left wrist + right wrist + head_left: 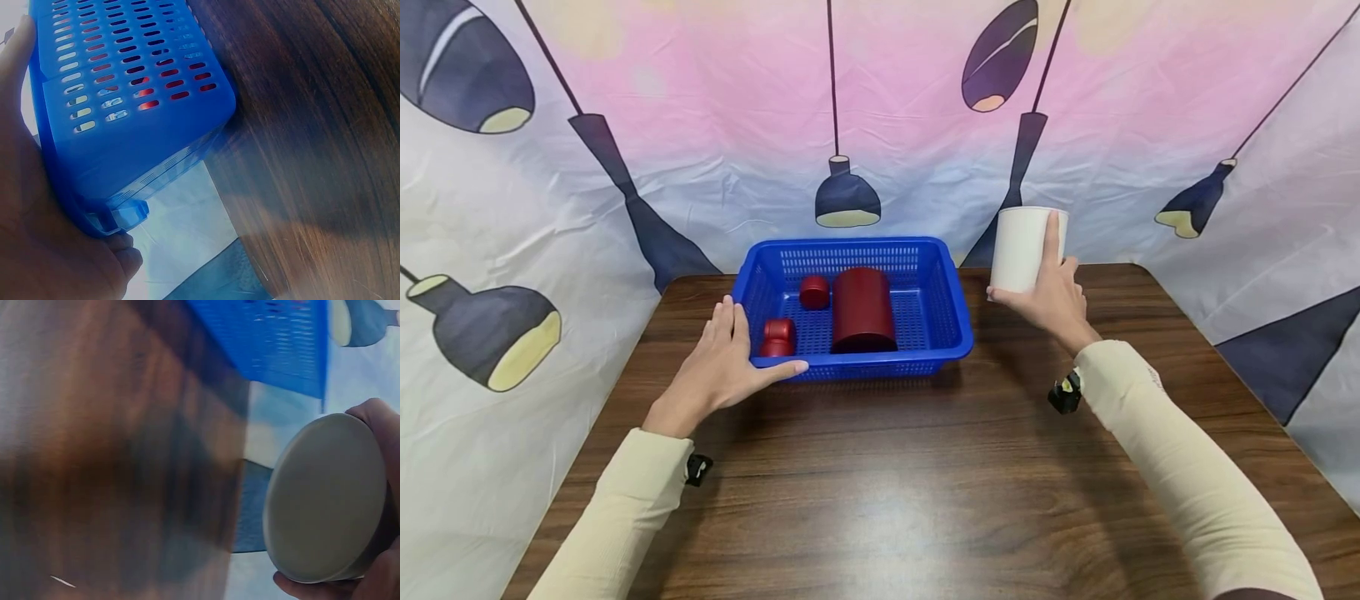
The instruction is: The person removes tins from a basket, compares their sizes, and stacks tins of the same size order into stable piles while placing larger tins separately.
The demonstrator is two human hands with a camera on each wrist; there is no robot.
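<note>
My left hand [718,362] lies along the near left corner of a blue plastic basket [951,333], its fingers straight on the rim and the thumb stretched along the front edge. Inside the basket lie a large dark red cylinder [863,308] and several small red round pieces, one small red piece [814,292] among them. To the right of the basket, my right hand [1048,296] grips a white cylinder [1018,250] from its side, raised above the table. In the right wrist view the flat round end of the white cylinder [325,500] faces the camera.
A brown wooden table [865,492] carries the basket near its far edge. Behind it hangs a cloth backdrop [715,100] printed with dark lamps. A small black device [1064,393] sits at the right wrist, and another black device [698,469] at the left.
</note>
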